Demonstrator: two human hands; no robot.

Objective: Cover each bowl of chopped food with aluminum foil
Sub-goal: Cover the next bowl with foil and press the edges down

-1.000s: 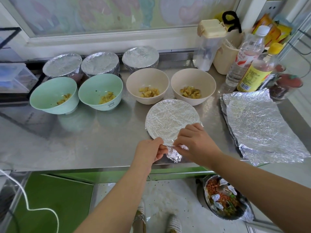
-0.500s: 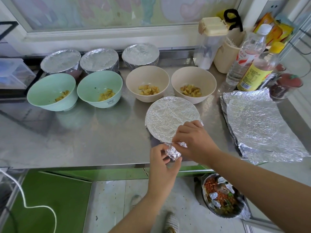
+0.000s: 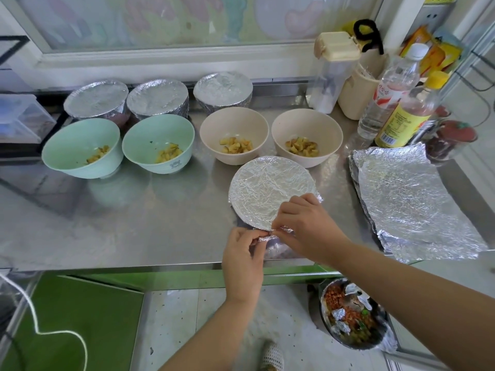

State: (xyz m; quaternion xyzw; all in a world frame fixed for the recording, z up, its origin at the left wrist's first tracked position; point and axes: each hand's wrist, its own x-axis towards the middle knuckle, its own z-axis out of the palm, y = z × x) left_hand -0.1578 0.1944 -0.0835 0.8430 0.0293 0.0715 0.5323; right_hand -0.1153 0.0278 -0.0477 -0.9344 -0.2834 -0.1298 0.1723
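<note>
— Foil on the nearest bowl: how did it sit?
— Stretched flat over the covered bowl (image 3: 267,188), which stood on the desk (image 3: 134,223) near its front edge, at six o'clock from the two beige bowls. A thin twist of foil (image 3: 278,231) stuck out below its rim at six o'clock.
— And the grips?
— The left grip (image 3: 245,253) sat at seven o'clock of that bowl, thumb and curled fingers pinching the near end of the twist. The right grip (image 3: 302,226) sat at five o'clock, fingers bent, pinching the other end close against the rim, its knuckles over the edge of the cover. Both were closed tight on foil and held nothing else.
— What about the other bowls?
— Four stood open in a row behind. The left green bowl (image 3: 75,137) was at ten o'clock and the right green bowl (image 3: 158,131) at eleven. The left beige bowl (image 3: 233,120) was at twelve and the right beige bowl (image 3: 306,120) at one. Each held a small heap of yellowish chopped food. Whether the right beige bowl touched the covered one, I could not tell. A row of wrapped bowls (image 3: 158,97) lined the back of the desk.
— Any spare foil?
— A stack of foil sheets (image 3: 409,199) lay flat at three o'clock, apart from the covered bowl, with a clear bottle (image 3: 388,87) behind it at one o'clock. On the floor, at five o'clock, sat a pan (image 3: 375,341) of scraps and crumpled foil bits.
</note>
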